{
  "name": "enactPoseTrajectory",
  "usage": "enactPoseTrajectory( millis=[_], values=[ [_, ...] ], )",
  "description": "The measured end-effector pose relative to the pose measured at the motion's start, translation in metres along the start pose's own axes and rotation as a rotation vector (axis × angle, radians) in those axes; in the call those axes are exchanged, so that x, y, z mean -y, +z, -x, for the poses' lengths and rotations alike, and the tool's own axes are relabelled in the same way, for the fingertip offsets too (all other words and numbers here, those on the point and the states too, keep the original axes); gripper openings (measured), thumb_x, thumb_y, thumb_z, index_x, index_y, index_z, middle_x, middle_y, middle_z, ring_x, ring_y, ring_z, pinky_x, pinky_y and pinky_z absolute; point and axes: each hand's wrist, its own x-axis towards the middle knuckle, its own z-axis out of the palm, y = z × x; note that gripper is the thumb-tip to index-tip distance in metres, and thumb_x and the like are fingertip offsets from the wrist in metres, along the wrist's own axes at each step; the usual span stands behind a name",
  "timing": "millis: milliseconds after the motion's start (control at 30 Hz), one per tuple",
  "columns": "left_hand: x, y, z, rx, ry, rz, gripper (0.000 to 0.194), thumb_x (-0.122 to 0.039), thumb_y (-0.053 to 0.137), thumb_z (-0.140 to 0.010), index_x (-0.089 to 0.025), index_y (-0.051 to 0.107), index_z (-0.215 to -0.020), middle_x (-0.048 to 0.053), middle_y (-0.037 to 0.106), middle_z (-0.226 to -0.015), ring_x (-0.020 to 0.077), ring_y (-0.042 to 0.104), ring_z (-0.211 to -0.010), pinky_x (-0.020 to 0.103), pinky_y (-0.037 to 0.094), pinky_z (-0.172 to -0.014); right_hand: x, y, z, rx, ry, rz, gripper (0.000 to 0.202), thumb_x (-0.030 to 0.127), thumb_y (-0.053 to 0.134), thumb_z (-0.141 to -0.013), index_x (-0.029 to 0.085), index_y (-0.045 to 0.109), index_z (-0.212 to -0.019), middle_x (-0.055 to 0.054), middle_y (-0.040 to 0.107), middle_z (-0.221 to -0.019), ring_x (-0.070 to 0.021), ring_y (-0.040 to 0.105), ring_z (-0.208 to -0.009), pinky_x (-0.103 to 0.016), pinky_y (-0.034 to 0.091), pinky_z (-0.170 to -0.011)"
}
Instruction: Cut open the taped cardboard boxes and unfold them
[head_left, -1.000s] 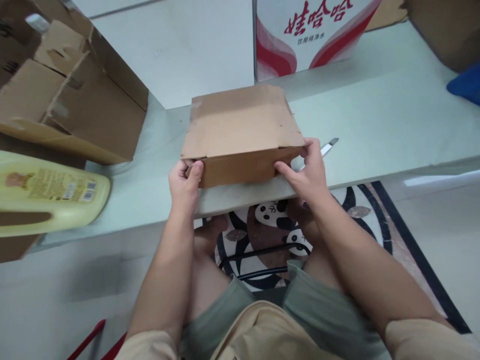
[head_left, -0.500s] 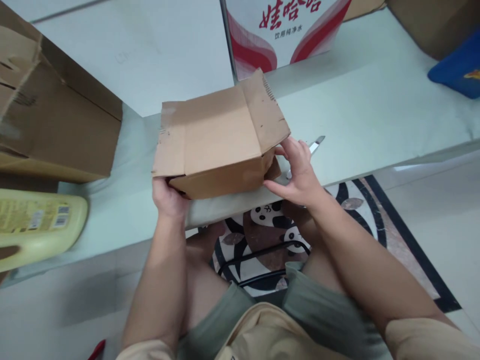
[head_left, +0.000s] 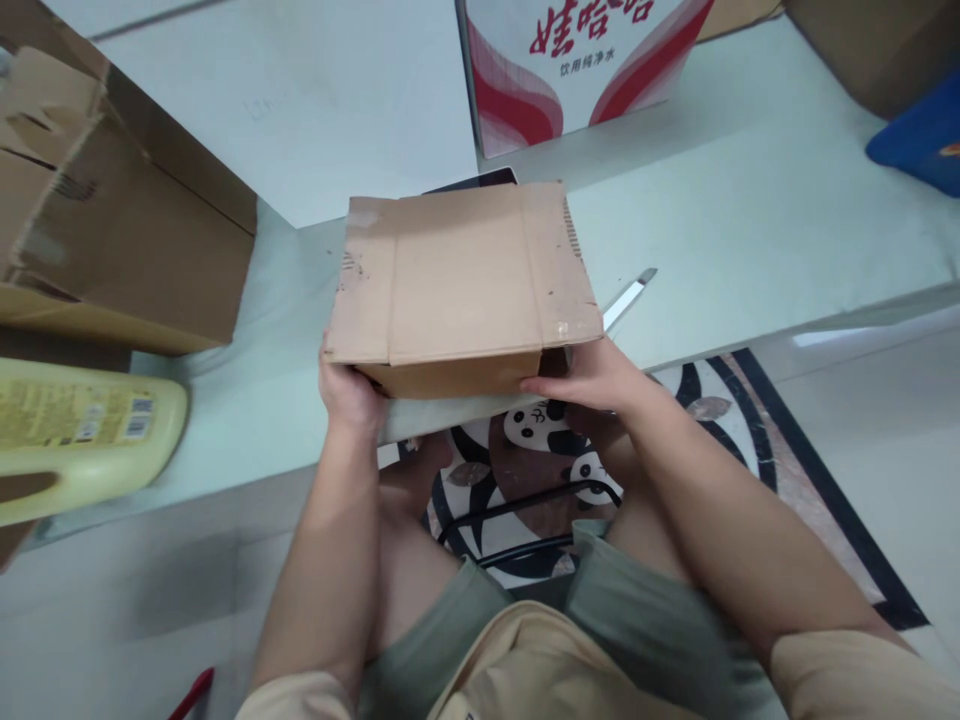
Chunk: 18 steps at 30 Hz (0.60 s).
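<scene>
A small brown cardboard box (head_left: 461, 280) is held at the front edge of the pale table, its broad flapped side facing up. My left hand (head_left: 351, 395) grips its lower left corner, fingers hidden under the cardboard. At the lower right corner my right hand (head_left: 589, 375) holds the box, the thumb on its front side and the other fingers mostly hidden behind the flap. A cutter with a white handle (head_left: 628, 300) lies on the table just right of the box. Behind the box, part of a dark flat object (head_left: 487, 180) shows.
Large open cardboard box (head_left: 142, 230) and yellow jug (head_left: 90, 440) at left. White panel (head_left: 300, 100) and red-and-white carton (head_left: 585, 70) at the back. Blue container (head_left: 919, 140) at far right. A red-handled object (head_left: 193, 692) is low on the left.
The box has turned so its top lies more level and square to me. My right hand has closed in on its right side. The dark flat object now shows behind it.
</scene>
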Motion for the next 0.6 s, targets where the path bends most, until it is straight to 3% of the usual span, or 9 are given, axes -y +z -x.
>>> enactPoseTrajectory(
  millis=[100, 200, 233, 300, 367, 433, 467, 533, 600],
  values=[
    [0.002, 0.001, 0.000, 0.003, 0.022, -0.019, 0.030, -0.050, 0.056, -0.087, -0.024, 0.071, -0.088, 0.004, 0.078, -0.105, 0.0234, 0.061, -0.133, 0.034, 0.047, -0.118, -0.003, 0.000, -0.002, 0.056, -0.019, -0.019, 0.089, 0.061, 0.086, -0.068, 0.023, 0.052, -0.141, -0.019, 0.057, -0.148, -0.0428, 0.050, -0.143, -0.071, 0.028, -0.125],
    [0.002, 0.001, -0.001, 0.023, 0.025, -0.021, 0.030, -0.050, 0.054, -0.089, -0.025, 0.069, -0.084, 0.003, 0.077, -0.097, 0.0203, 0.068, -0.120, 0.030, 0.053, -0.108, -0.007, -0.001, -0.005, -0.084, -0.003, 0.088, 0.098, 0.068, 0.089, -0.059, 0.025, 0.052, -0.139, -0.017, 0.060, -0.142, -0.0462, 0.049, -0.142, -0.074, 0.023, -0.124],
    [0.000, 0.000, -0.001, 0.045, 0.013, -0.008, 0.029, -0.050, 0.054, -0.088, -0.025, 0.067, -0.081, 0.002, 0.075, -0.089, 0.0186, 0.072, -0.106, 0.027, 0.057, -0.099, -0.009, -0.002, -0.006, -0.133, 0.011, 0.117, 0.099, 0.071, 0.088, -0.058, 0.025, 0.052, -0.138, -0.016, 0.062, -0.139, -0.0468, 0.050, -0.139, -0.075, 0.025, -0.123],
    [-0.005, -0.002, -0.002, 0.122, -0.057, 0.045, 0.026, -0.050, 0.061, -0.082, -0.026, 0.064, -0.075, -0.001, 0.065, -0.066, 0.0136, 0.067, -0.065, 0.022, 0.058, -0.064, -0.010, -0.005, -0.007, -0.211, 0.031, 0.137, 0.092, 0.077, 0.081, -0.064, 0.024, 0.055, -0.135, -0.016, 0.066, -0.130, -0.0455, 0.056, -0.131, -0.073, 0.034, -0.118],
    [-0.012, -0.006, -0.003, 0.230, -0.155, 0.090, 0.024, -0.049, 0.069, -0.073, -0.026, 0.064, -0.073, -0.005, 0.049, -0.049, 0.0097, 0.044, -0.036, 0.022, 0.035, -0.031, -0.009, -0.009, -0.007, -0.246, 0.022, 0.094, 0.077, 0.080, 0.067, -0.078, 0.023, 0.059, -0.129, -0.015, 0.069, -0.122, -0.0412, 0.062, -0.122, -0.067, 0.044, -0.111],
    [-0.015, -0.011, -0.005, 0.313, -0.231, 0.095, 0.026, -0.048, 0.076, -0.065, -0.025, 0.064, -0.070, -0.007, 0.040, -0.043, 0.0081, 0.028, -0.027, 0.025, 0.012, -0.023, -0.007, -0.012, -0.006, -0.256, 0.000, 0.024, 0.067, 0.079, 0.051, -0.089, 0.023, 0.062, -0.124, -0.014, 0.071, -0.118, -0.0374, 0.066, -0.116, -0.060, 0.052, -0.104],
    [-0.015, -0.014, -0.006, 0.335, -0.246, 0.087, 0.027, -0.047, 0.078, -0.063, -0.024, 0.065, -0.068, -0.006, 0.040, -0.043, 0.0077, 0.027, -0.027, 0.025, 0.010, -0.023, -0.006, -0.013, -0.005, -0.261, -0.008, -0.008, 0.066, 0.079, 0.046, -0.092, 0.023, 0.063, -0.123, -0.014, 0.072, -0.117, -0.0362, 0.067, -0.116, -0.057, 0.053, -0.103],
    [-0.010, -0.019, -0.010, 0.311, -0.199, 0.058, 0.023, -0.041, 0.081, -0.063, -0.024, 0.066, -0.067, -0.005, 0.050, -0.048, 0.0076, 0.038, -0.033, 0.023, 0.022, -0.027, -0.003, -0.014, -0.004, -0.278, -0.014, -0.046, 0.069, 0.079, 0.044, -0.093, 0.023, 0.062, -0.128, -0.013, 0.073, -0.120, -0.0353, 0.067, -0.120, -0.055, 0.054, -0.104],
    [-0.001, -0.024, -0.017, 0.278, -0.112, -0.011, 0.017, -0.035, 0.084, -0.067, -0.027, 0.072, -0.076, -0.004, 0.067, -0.067, 0.0103, 0.060, -0.055, 0.020, 0.047, -0.046, 0.000, -0.013, -0.004, -0.276, -0.021, -0.062, 0.072, 0.078, 0.044, -0.093, 0.022, 0.058, -0.136, -0.013, 0.072, -0.126, -0.0347, 0.066, -0.124, -0.054, 0.053, -0.107]
  ],
)
